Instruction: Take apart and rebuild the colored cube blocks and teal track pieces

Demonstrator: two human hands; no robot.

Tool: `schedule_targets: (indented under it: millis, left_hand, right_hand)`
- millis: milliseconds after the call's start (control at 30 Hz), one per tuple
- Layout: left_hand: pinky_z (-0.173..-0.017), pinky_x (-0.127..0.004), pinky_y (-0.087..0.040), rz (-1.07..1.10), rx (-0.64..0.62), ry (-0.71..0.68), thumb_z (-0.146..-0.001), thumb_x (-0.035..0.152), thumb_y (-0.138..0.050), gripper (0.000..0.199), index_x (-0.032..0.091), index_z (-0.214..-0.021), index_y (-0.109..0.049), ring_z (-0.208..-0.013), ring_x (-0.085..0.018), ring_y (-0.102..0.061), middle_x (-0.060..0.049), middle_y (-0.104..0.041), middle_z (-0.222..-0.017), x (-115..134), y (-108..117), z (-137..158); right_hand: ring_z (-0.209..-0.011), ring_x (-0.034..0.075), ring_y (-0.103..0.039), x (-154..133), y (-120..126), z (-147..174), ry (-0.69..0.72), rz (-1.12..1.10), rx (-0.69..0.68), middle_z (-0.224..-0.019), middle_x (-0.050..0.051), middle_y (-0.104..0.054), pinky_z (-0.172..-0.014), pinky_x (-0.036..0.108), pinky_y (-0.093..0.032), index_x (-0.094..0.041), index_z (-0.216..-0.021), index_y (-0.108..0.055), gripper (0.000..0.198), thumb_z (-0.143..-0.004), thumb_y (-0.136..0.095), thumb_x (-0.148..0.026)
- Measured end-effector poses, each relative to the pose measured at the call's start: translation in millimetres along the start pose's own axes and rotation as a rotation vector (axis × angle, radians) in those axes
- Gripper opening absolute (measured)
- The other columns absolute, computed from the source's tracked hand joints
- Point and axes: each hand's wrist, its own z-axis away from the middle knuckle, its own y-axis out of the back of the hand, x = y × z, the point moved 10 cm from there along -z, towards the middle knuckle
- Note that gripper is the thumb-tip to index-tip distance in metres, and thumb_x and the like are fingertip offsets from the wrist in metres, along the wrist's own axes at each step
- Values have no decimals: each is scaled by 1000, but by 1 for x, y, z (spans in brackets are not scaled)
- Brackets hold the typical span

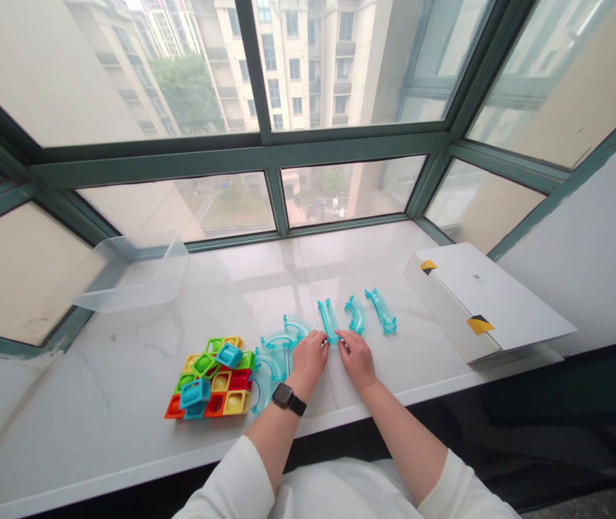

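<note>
A straight, clear blue marble-run track piece points away from me on the white sill. My left hand and my right hand pinch its near end from both sides, fingers closed. To the right lie a curved blue track piece and another straight track piece, both apart from my hands. Left of my left hand, several more clear blue track pieces lie close together, partly hidden behind that hand. A black watch sits on my left wrist.
Colourful hollow blocks form a group at the left, a few lying on top. Behind them stands a clear plastic bin. A white box with yellow-black tape is at the right. The sill ends just before my body; windows rise behind.
</note>
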Motion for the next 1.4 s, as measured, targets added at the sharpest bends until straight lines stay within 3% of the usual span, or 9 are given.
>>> schedule_targets:
  millis: [500,867,1400]
  left_hand:
    - [-78,-29,-45,-14,-17,5,-102,26,-58,15,25,-110,-71,-100,-20,-68,-6,-73,-114,-1,-2,-2]
    - [-81,-30,-47,-16,-36,17,-102,26,-58,18,24,-110,-73,-101,-21,-68,-8,-73,-113,-1,-2,-4]
    - [-79,-30,-45,-27,-25,5,-102,26,-58,16,24,-107,-73,-99,-21,-68,-7,-74,-111,-3,-5,-5]
  right_hand:
    - [-112,26,-70,3,-3,0,-18,12,-17,-120,10,-74,-98,44,-60,-25,-131,-73,37,-102,-49,-19]
    - [-98,24,-71,7,-2,3,-71,-5,2,-117,11,-73,-87,39,-64,-25,-138,-68,42,-100,-50,-20]
    - [-108,25,-72,11,-3,3,-87,18,0,-119,11,-73,-92,40,-62,-23,-135,-70,41,-102,-47,-18]
